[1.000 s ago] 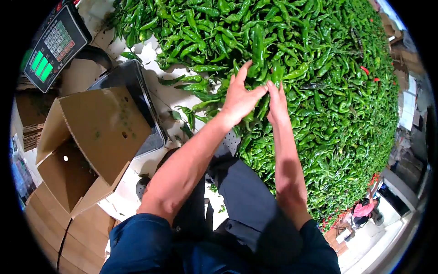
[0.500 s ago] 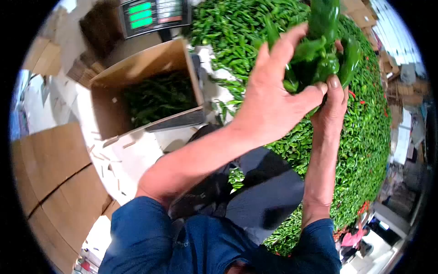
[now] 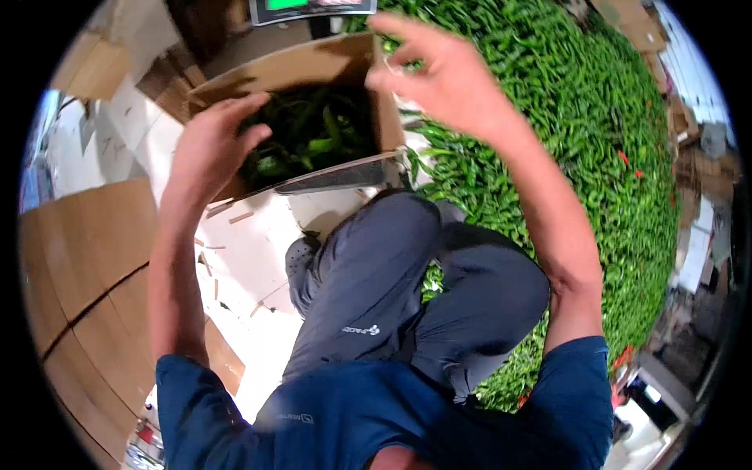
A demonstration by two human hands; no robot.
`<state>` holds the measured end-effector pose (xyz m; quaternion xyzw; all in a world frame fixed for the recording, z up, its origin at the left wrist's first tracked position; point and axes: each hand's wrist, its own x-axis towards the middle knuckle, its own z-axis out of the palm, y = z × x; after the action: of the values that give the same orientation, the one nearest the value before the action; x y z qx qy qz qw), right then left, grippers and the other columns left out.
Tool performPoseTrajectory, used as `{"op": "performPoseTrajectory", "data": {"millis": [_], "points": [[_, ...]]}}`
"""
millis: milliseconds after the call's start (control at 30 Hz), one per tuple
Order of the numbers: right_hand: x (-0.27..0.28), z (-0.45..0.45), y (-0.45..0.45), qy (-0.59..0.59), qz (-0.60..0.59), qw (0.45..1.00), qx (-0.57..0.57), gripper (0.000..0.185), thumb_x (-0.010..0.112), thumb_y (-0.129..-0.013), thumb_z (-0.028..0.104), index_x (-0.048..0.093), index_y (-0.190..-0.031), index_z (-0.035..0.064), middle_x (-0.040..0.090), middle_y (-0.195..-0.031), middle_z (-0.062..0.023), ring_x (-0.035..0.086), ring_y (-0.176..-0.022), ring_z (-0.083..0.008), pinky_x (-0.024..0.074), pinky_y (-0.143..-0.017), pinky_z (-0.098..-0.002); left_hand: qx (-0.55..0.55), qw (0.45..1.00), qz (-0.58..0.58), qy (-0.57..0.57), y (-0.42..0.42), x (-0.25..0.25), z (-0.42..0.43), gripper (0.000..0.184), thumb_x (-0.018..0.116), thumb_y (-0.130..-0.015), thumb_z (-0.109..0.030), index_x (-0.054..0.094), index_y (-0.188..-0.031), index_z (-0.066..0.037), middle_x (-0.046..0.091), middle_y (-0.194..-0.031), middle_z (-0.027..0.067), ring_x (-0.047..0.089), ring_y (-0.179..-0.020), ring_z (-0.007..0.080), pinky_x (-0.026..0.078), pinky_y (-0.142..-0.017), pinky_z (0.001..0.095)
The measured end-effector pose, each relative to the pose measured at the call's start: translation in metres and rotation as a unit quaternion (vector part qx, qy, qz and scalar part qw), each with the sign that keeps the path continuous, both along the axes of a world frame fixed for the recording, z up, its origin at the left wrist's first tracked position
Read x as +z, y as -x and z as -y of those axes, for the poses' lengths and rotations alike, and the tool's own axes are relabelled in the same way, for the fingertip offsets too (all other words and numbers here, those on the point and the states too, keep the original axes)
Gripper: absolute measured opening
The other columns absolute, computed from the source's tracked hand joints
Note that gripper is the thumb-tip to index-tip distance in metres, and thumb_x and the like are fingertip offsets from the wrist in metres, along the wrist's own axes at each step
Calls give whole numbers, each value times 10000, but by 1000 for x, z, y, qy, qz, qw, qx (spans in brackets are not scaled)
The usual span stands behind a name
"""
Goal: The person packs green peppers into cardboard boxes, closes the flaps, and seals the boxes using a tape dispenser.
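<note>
Green peppers [image 3: 317, 145] lie inside an open cardboard box [image 3: 223, 90] standing in front of me on the left. Over the box's left side is my left hand [image 3: 221, 141], fingers apart and holding nothing. My right hand [image 3: 439, 74] hovers by the box's right wall, its fingers spread and nothing in them. To the right spreads a big heap of green peppers [image 3: 580, 157], with a few red ones among them.
A scale with a lit green display [image 3: 313, 8] stands behind the box. Flattened cardboard [image 3: 94, 290] lies at the left. My bent legs [image 3: 368, 274] are between the box and me. Cardboard scraps [image 3: 241, 218] dot the pale floor.
Both hands have come left from above the heap to the box and parted. The green peppers they held have been let go, and brighter peppers now show in the box.
</note>
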<state>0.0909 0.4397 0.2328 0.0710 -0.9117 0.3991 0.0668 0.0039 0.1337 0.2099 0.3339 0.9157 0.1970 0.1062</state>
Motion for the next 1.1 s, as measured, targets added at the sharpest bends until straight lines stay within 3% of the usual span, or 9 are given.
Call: {"op": "performPoseTrajectory", "data": {"millis": [67,133,267,400,533,700,867,933,1100], "points": [[-7,-56,-6,104,-38,989,-96,542,747,-900,313,618,-1354,46,710,-1211,-168,714,-964,-197,582,-820,-330,58,994,30,-88,-30,27,-35,282,715,-942,-136,705,-1200,-22,744,-1053,124,716,-917,223,568,-818,337],[-28,-126,-29,117,0,975,-187,622,745,-904,348,577,-1397,9,715,-1184,-156,712,-909,-174,576,-775,-294,-3,931,272,-242,-66,22,-61,196,710,-955,-142,733,-1082,5,740,-932,75,693,-786,169,566,-735,312],[-152,-233,-122,63,324,847,-416,983,798,-832,440,335,-1528,-77,658,-1260,-236,673,-1087,-255,563,-882,-360,-26,814,512,-273,-131,-91,-188,535,734,-915,-202,559,-1381,-8,678,-1151,170,668,-1027,229,538,-895,334],[-281,-246,-239,-7,443,751,-489,1219,782,-776,605,145,-1602,-24,390,-1535,-346,463,-1401,-424,410,-1140,-499,68,953,266,-126,-138,-266,-307,831,760,-823,-417,450,-1498,-44,538,-1396,306,538,-1305,392,409,-1101,499],[-309,-218,-251,-59,407,730,-546,1316,749,-745,692,-23,-1633,103,237,-1626,-312,522,-1344,-435,462,-1089,-466,61,981,115,141,-99,-318,-366,1021,659,-824,-659,300,-1587,-84,392,-1557,290,449,-1412,400,260,-1166,625],[-305,-218,-230,-118,486,725,-473,1250,720,-763,712,-12,-1645,214,260,-1637,-262,579,-1274,-451,512,-1031,-471,-84,953,154,248,-85,-343,-363,1053,495,-802,-872,401,-1554,-141,633,-1311,242,636,-1189,399,472,-1012,544],[-299,-208,-241,-78,455,757,-464,1283,789,-736,633,-10,-1642,202,230,-1634,-272,560,-1279,-480,501,-1050,-486,-62,863,499,-53,-130,-379,-356,906,801,-882,-418,343,-1554,-17,577,-1407,189,558,-1291,271,449,-1075,385],[-304,-223,-241,-39,444,757,-478,1345,803,-706,655,-35,-1641,175,273,-1606,-308,547,-1301,-468,470,-1090,-467,50,719,687,-95,-137,-352,-371,980,816,-878,-378,245,-1598,-40,573,-1411,175,561,-1284,272,452,-1078,391],[-308,-227,-236,35,460,778,-426,1385,850,-703,618,-58,-1638,146,303,-1587,-335,443,-1406,-461,410,-1147,-453,19,672,719,-175,-157,-366,-389,1124,836,-858,-335,71,-1634,-61,469,-1507,206,496,-1356,288,432,-1110,407]]}}
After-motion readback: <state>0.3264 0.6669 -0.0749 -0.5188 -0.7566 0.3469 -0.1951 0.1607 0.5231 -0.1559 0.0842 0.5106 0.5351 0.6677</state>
